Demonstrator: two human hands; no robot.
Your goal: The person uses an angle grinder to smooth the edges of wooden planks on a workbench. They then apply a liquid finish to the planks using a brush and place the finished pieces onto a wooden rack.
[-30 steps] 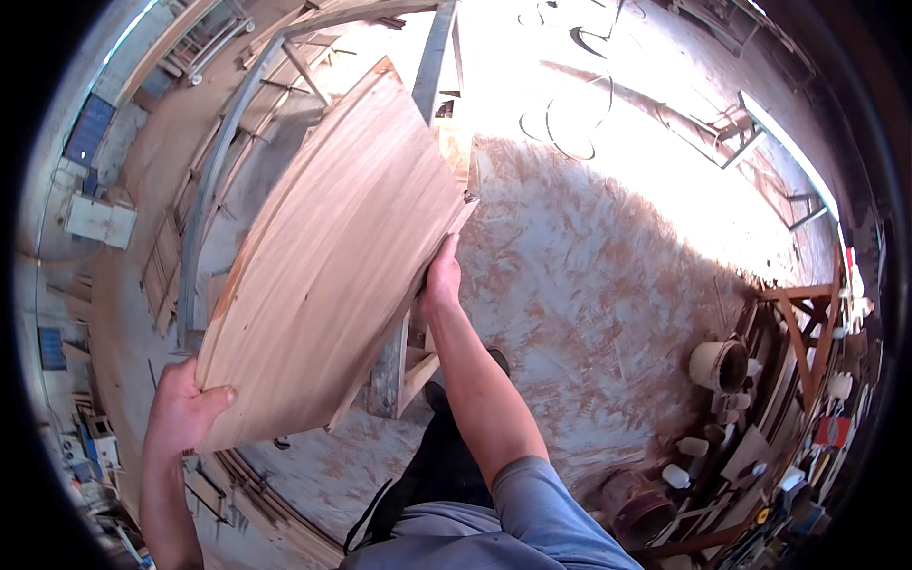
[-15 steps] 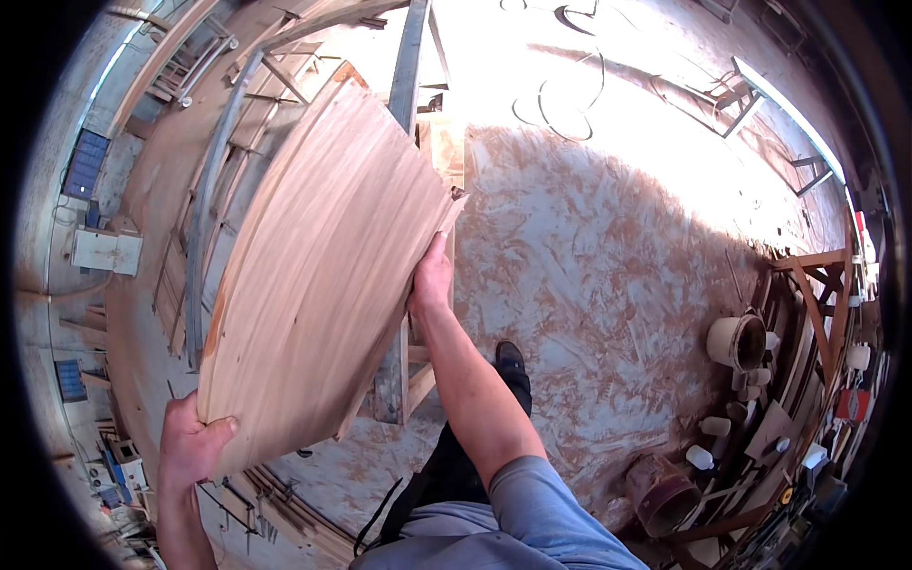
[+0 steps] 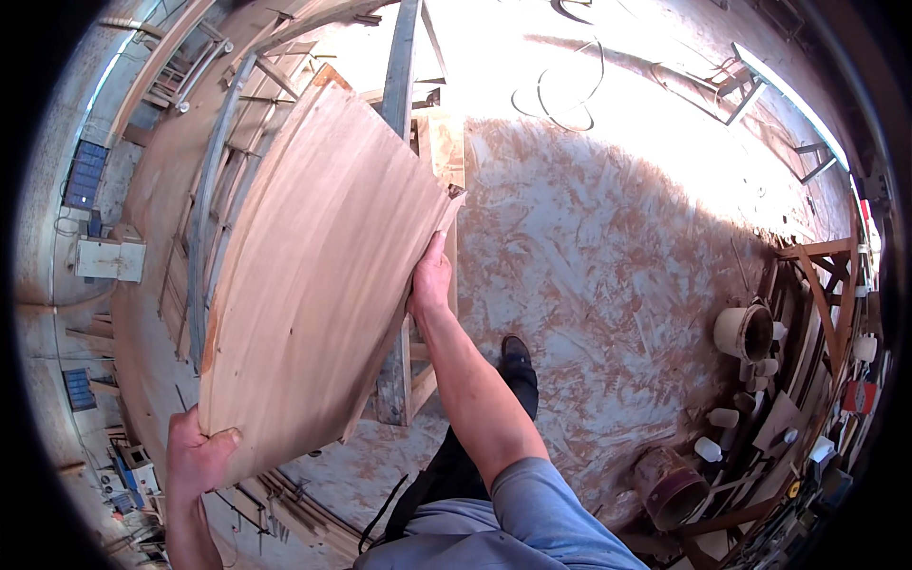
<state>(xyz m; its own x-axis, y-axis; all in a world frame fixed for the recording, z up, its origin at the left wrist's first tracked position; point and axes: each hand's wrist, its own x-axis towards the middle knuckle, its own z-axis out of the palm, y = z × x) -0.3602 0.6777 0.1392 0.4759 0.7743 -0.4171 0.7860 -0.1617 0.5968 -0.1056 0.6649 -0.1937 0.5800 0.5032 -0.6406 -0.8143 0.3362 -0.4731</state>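
I hold a large thin sheet of reddish-brown wood veneer (image 3: 313, 275) tilted in front of me. My left hand (image 3: 195, 456) grips its near lower corner. My right hand (image 3: 432, 280) grips the sheet's right edge, arm stretched out. The sheet hides much of a wooden frame stand (image 3: 404, 380) beneath it. My dark shoe (image 3: 516, 350) shows on the floor below.
The floor (image 3: 617, 256) is covered in sawdust, with a loose cable (image 3: 560, 90) in the sunlit part. Wooden beams and frames (image 3: 218, 152) lie at the left. A round bucket (image 3: 746, 332), a reddish container (image 3: 674, 484) and small bottles stand by wooden racks at the right.
The veneer sheet has shifted a little lower and nearer in view. Both hands keep their grip, and the view has moved slightly forward over the floor.
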